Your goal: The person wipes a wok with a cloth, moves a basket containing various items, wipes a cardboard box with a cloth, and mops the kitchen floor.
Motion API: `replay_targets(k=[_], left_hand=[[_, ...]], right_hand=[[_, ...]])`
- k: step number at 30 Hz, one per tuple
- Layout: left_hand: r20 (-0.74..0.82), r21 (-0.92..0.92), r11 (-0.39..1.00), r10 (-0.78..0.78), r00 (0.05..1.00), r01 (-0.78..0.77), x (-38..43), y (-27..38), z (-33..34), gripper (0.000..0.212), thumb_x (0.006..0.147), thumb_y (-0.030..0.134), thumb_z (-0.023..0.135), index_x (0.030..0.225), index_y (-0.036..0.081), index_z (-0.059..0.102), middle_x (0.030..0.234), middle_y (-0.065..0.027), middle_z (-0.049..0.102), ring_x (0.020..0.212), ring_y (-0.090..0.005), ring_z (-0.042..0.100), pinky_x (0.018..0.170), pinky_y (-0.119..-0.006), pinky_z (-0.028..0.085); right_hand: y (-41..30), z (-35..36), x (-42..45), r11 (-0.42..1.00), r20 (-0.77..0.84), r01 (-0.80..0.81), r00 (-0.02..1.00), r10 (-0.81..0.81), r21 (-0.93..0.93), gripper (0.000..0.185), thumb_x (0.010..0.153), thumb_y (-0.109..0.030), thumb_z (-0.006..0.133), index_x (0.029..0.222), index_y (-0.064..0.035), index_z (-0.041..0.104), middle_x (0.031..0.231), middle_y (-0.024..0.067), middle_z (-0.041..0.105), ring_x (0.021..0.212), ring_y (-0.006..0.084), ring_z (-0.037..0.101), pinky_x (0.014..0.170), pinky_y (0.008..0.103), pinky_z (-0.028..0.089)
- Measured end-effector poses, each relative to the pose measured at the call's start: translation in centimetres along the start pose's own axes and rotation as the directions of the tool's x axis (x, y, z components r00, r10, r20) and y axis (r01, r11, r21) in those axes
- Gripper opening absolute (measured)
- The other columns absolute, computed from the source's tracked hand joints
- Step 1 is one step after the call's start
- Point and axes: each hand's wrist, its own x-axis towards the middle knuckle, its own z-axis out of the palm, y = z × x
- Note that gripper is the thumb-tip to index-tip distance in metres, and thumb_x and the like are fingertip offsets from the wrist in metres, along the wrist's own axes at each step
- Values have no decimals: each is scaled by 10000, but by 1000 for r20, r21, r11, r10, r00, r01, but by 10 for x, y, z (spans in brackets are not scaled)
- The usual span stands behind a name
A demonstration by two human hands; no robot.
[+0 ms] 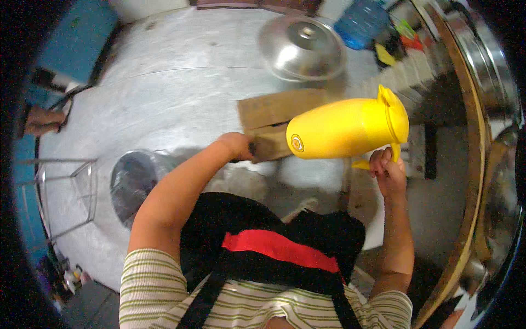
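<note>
My right hand [388, 170] grips the handle of a yellow vacuum jug [341, 129]. The jug is tipped almost level, with its lid and spout towards the right and its base towards the left. A round emblem marks its side near the base. Farther left, my left hand [238, 146] is by the edge of a piece of brown cardboard [283, 107], beyond the jug's base. Something dark shows at its fingers, but blur and the hand itself hide what it is and whether it is held.
A large domed metal lid [304, 49] is on the grey floor [172, 94], near a blue water bottle [363, 26]. Left are a bin lined with plastic [135, 185] and a metal stool frame [70, 193]. A wooden-edged counter [472, 123] with metal vessels curves along the right.
</note>
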Motion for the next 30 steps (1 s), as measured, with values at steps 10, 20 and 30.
replay_targets(k=[10, 20, 30], left_hand=[[-580, -54, 998, -65, 812, 41, -64, -7, -2, 229, 718, 247, 584, 857, 71, 536, 811, -140, 546, 791, -316, 550, 645, -418, 481], [-512, 52, 996, -37, 858, 74, -37, -36, 7, 224, 674, 190, 624, 852, 83, 541, 814, -121, 539, 798, -291, 539, 607, -397, 480], [-420, -10, 992, -116, 900, 123, -30, -45, -13, 298, 645, 164, 662, 906, 84, 541, 862, -123, 538, 854, -306, 520, 682, -406, 466]], right_hand=[[42, 219, 152, 994, 209, 69, 974, -84, 80, 88, 794, -147, 518, 791, -77, 465, 676, 17, 488, 625, 117, 488, 506, 248, 408], [202, 287, 292, 959, -41, -132, 991, 125, -250, 209, 737, -184, 572, 891, -45, 553, 744, 40, 555, 606, 138, 549, 464, 260, 484], [269, 281, 307, 989, -187, -142, 974, 131, -49, 217, 714, -138, 590, 904, -37, 566, 759, 56, 580, 602, 164, 570, 427, 278, 456]])
